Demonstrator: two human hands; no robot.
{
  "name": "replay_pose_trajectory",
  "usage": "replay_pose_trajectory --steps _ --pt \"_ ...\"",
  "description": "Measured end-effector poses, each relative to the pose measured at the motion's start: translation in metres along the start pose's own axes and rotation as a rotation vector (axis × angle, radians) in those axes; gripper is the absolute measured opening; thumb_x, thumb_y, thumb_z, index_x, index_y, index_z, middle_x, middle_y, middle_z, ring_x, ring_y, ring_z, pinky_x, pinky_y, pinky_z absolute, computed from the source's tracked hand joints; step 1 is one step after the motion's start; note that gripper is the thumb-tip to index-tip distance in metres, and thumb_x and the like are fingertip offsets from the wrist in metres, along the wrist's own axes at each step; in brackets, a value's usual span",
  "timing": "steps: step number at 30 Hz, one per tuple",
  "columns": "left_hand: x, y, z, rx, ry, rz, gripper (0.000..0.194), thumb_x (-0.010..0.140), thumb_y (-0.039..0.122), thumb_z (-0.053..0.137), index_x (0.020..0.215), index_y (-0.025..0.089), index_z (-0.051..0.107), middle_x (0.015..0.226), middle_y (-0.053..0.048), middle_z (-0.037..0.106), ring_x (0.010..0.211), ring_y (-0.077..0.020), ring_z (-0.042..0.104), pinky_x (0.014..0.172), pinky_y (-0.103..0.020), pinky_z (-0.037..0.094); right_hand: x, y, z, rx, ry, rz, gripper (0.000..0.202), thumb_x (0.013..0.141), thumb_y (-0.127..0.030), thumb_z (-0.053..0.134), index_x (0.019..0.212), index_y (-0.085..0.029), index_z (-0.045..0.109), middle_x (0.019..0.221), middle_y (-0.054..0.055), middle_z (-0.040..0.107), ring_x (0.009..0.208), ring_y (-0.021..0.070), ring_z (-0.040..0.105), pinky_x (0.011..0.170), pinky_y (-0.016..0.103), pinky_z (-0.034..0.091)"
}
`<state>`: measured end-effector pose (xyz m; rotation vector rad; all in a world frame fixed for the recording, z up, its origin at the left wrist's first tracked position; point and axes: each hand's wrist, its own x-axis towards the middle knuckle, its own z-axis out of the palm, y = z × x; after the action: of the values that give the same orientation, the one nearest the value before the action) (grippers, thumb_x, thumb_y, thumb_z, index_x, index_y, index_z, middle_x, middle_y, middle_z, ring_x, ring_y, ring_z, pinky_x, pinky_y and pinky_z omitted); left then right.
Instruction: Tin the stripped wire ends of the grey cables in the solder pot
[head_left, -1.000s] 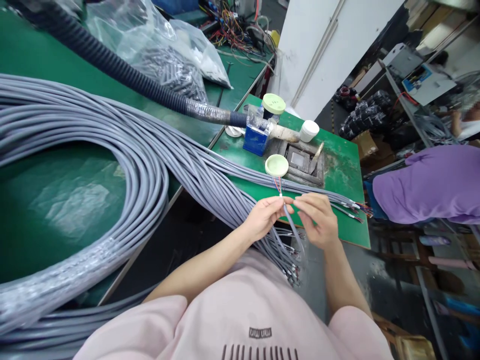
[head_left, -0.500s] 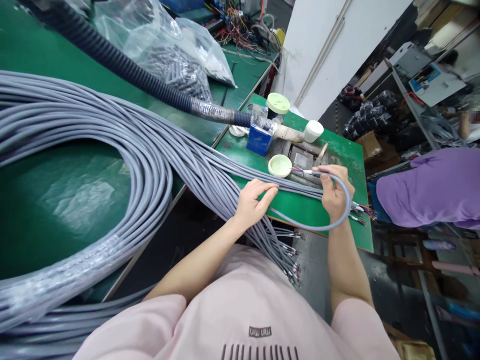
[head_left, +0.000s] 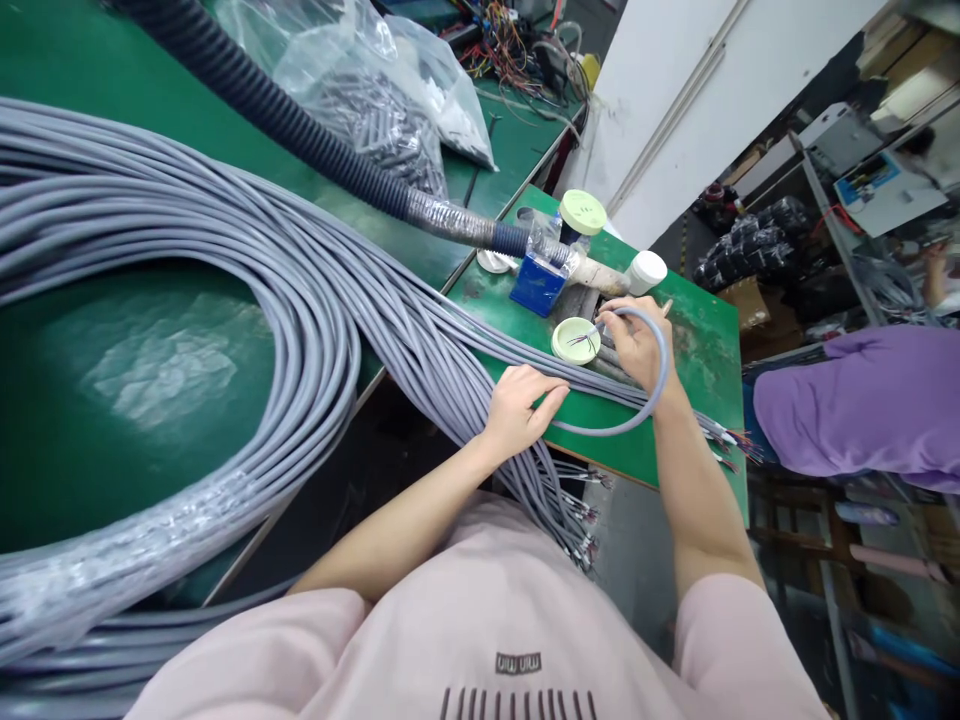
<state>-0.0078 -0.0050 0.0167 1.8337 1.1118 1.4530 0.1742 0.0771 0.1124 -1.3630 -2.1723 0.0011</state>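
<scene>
My right hand is closed on a grey cable near its end, and the cable bends in a loop around the hand. Its thin coloured wires spread over a shallow pale-green dish. My left hand lies at the bundle of grey cables, its thumb and fingertips closed at the edge of the strands. Part of what it grips is hidden. More stripped cable ends lie beyond my right forearm.
A ribbed black hose runs to a nozzle beside a blue box. A white jar and a green-lidded container stand behind. Coiled cable fills the left of the green table. A person in purple is at right.
My right hand has moved left and away from me with the cable, bringing the wire ends from beside the dish to over it. My left hand stays at the bundle.
</scene>
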Motion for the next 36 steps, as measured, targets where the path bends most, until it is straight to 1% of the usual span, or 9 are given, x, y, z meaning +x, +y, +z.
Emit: replay_pose_trajectory --steps 7,12,18,24,27,29,31,34,36 --pt "0.0 0.001 -0.001 -0.007 -0.005 -0.001 0.022 0.091 0.031 0.054 0.089 0.019 0.073 0.08 -0.006 0.072 0.075 -0.0172 0.058 0.076 -0.034 0.039 0.006 -0.002 0.01 -0.077 -0.086 -0.022 0.019 0.092 -0.034 0.053 0.086 -0.025 0.069 0.083 0.003 0.069 0.086 0.0212 0.057 0.085 0.037 0.039" --pt "0.0 0.001 -0.002 -0.011 0.018 0.041 0.019 0.091 0.028 0.056 0.09 0.018 0.072 0.08 -0.005 0.072 0.075 -0.0162 0.058 0.075 -0.033 0.039 0.007 -0.003 0.014 -0.103 -0.121 -0.041 0.023 0.094 -0.036 0.051 0.087 -0.025 0.069 0.08 0.002 0.068 0.084 0.0214 0.056 0.083 0.037 0.037" --pt "0.0 0.001 -0.001 -0.014 0.041 0.073 0.016 0.09 0.025 0.058 0.089 0.017 0.071 0.078 -0.004 0.072 0.073 -0.0152 0.058 0.074 -0.032 0.04 0.009 -0.001 0.017 -0.156 -0.171 -0.04 0.029 0.095 -0.038 0.045 0.09 -0.023 0.069 0.082 0.004 0.068 0.086 0.0222 0.056 0.085 0.038 0.036" --pt "0.0 0.001 -0.001 -0.011 0.05 0.072 0.016 0.09 0.025 0.058 0.089 0.017 0.071 0.078 -0.004 0.072 0.073 -0.0152 0.058 0.074 -0.033 0.041 0.011 -0.003 0.017 -0.149 -0.148 -0.041 0.029 0.095 -0.039 0.046 0.086 -0.024 0.07 0.079 0.003 0.068 0.084 0.0221 0.058 0.084 0.038 0.039" --pt "-0.001 -0.001 0.0 -0.031 0.079 0.078 0.015 0.09 0.024 0.058 0.09 0.018 0.071 0.077 -0.003 0.071 0.073 -0.0153 0.059 0.074 -0.033 0.042 0.012 -0.001 0.006 -0.149 -0.064 -0.028 0.026 0.093 -0.038 0.049 0.085 -0.025 0.069 0.079 0.002 0.068 0.084 0.0225 0.059 0.084 0.039 0.04" --pt "-0.002 -0.002 0.0 -0.05 0.111 0.079 0.014 0.089 0.024 0.058 0.093 0.018 0.071 0.079 -0.004 0.072 0.076 -0.0159 0.061 0.076 -0.034 0.043 0.012 0.006 -0.005 -0.157 0.025 0.005 0.023 0.091 -0.038 0.051 0.085 -0.025 0.069 0.081 0.002 0.068 0.084 0.0231 0.06 0.085 0.04 0.041" --pt "-0.002 -0.003 0.0 -0.06 0.147 0.072 0.015 0.089 0.024 0.058 0.096 0.019 0.07 0.083 -0.004 0.072 0.081 -0.0169 0.062 0.079 -0.035 0.044 0.013 0.018 -0.017 -0.159 0.094 0.049 0.022 0.09 -0.039 0.052 0.086 -0.024 0.068 0.081 0.002 0.067 0.084 0.0233 0.06 0.085 0.041 0.043" --pt "-0.002 -0.004 0.0 -0.069 0.186 0.076 0.015 0.088 0.024 0.059 0.098 0.019 0.069 0.086 -0.004 0.073 0.084 -0.0177 0.064 0.081 -0.036 0.045 0.011 0.043 -0.028 -0.16 0.132 0.125 0.023 0.09 -0.039 0.052 0.087 -0.023 0.068 0.081 0.003 0.068 0.082 0.0229 0.061 0.082 0.039 0.045" --pt "-0.002 -0.004 0.001 -0.07 0.196 0.087 0.014 0.088 0.024 0.06 0.098 0.02 0.069 0.086 -0.004 0.073 0.084 -0.0175 0.064 0.082 -0.035 0.046 0.01 0.061 -0.029 -0.161 0.133 0.167 0.022 0.089 -0.038 0.052 0.086 -0.023 0.067 0.081 0.003 0.07 0.082 0.0224 0.062 0.08 0.037 0.046"
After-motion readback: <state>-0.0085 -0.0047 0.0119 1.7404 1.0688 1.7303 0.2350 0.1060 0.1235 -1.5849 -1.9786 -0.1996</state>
